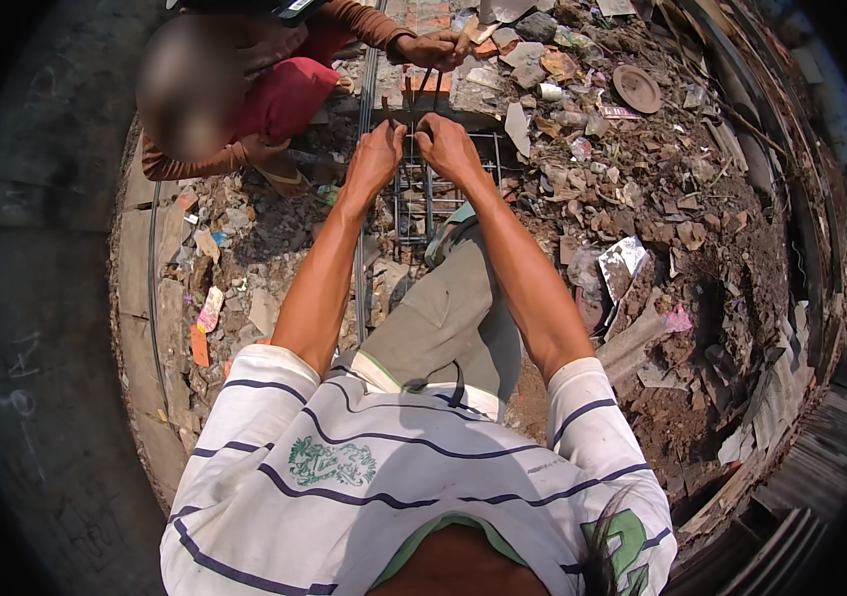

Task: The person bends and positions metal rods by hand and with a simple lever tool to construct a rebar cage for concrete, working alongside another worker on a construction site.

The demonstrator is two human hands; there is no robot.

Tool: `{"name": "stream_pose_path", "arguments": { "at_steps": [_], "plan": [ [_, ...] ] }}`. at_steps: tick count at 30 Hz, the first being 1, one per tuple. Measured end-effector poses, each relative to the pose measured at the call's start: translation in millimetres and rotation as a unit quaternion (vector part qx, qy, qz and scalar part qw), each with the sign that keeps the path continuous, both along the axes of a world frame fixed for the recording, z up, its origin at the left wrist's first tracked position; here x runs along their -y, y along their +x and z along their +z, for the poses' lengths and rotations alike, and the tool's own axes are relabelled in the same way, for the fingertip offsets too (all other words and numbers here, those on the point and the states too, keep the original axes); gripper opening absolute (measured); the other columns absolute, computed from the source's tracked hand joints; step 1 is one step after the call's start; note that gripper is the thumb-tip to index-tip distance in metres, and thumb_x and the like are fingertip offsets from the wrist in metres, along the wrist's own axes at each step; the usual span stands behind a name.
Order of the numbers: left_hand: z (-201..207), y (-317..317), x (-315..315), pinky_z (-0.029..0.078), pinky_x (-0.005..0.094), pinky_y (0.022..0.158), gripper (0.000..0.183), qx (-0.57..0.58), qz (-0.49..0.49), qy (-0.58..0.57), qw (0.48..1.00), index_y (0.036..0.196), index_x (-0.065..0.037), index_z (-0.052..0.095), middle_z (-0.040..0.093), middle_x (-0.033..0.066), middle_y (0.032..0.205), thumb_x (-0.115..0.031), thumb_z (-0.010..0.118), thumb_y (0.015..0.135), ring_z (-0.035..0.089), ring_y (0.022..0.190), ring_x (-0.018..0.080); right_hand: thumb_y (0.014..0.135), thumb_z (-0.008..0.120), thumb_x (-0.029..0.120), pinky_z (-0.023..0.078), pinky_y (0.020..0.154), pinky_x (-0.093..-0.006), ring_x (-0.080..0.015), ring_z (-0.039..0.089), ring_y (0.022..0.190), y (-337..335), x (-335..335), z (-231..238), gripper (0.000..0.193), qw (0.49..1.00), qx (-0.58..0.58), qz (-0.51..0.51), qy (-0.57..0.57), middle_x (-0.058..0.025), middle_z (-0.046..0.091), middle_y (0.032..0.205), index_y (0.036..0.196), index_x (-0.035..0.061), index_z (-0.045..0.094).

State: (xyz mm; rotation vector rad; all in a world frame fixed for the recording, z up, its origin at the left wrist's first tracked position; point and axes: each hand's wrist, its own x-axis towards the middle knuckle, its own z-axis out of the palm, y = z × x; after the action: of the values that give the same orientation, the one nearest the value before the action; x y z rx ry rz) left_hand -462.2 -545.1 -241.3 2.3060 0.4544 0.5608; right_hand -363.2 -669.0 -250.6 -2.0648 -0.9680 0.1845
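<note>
A cage of thin steel rebar (428,199) stands between my forearms, its bar ends sticking up past my fists. My left hand (376,155) is closed around bars at its far left side. Close beside it, my right hand (449,151) has its fingers curled onto the cage's far right side. The exact grip is partly hidden by the backs of my hands. Just beyond, a co-worker's hand (430,50) holds a thin tool or rod over the upright bar ends.
The co-worker crouches at the far left in red shorts (286,97). Long steel bars (362,268) run along my left. Broken brick and rubble (682,238) cover the ground on the right, with a round brown lid-like disc (637,89). A grey wall (36,298) rises at the left.
</note>
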Motion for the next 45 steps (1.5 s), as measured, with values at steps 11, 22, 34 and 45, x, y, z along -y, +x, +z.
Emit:
{"name": "stream_pose_path", "arguments": {
  "at_steps": [11,22,34,45],
  "plan": [
    [0,-21,6,0.046,0.0533,0.067,0.025,-0.004,-0.010,-0.025,1.000,0.100,0.001,0.059,0.063,0.0269,0.084,-0.023,0.051,0.097,0.059,0.083,0.0473,0.083,0.061,0.021,0.047,0.082,-0.0476,-0.0432,0.061,0.095,1,21,-9,0.028,0.998,-0.044,0.016,-0.050,-0.0251,0.065,0.094,0.099,-0.0010,0.062],
    [17,-37,18,0.049,0.0327,0.076,0.028,0.031,0.021,-0.113,0.993,0.111,-0.003,0.062,0.069,0.0149,0.094,-0.027,0.054,0.098,0.067,0.086,0.0221,0.083,0.065,0.024,0.050,0.080,-0.0414,-0.0359,0.066,0.091,16,27,3,0.029,0.993,-0.104,-0.055,-0.015,-0.0201,0.068,0.095,0.100,0.0005,0.066],
    [12,-14,21,0.050,0.0361,0.083,0.051,0.068,0.033,-0.103,0.992,0.133,-0.004,0.048,0.061,0.0183,0.120,-0.035,0.057,0.094,0.064,0.094,0.0253,0.083,0.064,0.026,0.050,0.074,-0.0348,-0.0241,0.066,0.080,56,93,-62,0.029,0.976,-0.188,-0.107,0.040,-0.0130,0.069,0.087,0.098,0.0014,0.067],
    [-12,13,-3,0.047,0.0350,0.073,0.040,0.044,-0.064,-0.118,0.990,0.130,-0.005,0.053,0.061,0.0141,0.095,-0.030,0.046,0.100,0.057,0.082,0.0231,0.087,0.061,0.018,0.051,0.068,-0.0297,-0.0160,0.066,0.073,25,174,-76,0.022,0.951,-0.259,-0.161,0.044,-0.0102,0.069,0.081,0.094,-0.0027,0.066]
  ]
}}
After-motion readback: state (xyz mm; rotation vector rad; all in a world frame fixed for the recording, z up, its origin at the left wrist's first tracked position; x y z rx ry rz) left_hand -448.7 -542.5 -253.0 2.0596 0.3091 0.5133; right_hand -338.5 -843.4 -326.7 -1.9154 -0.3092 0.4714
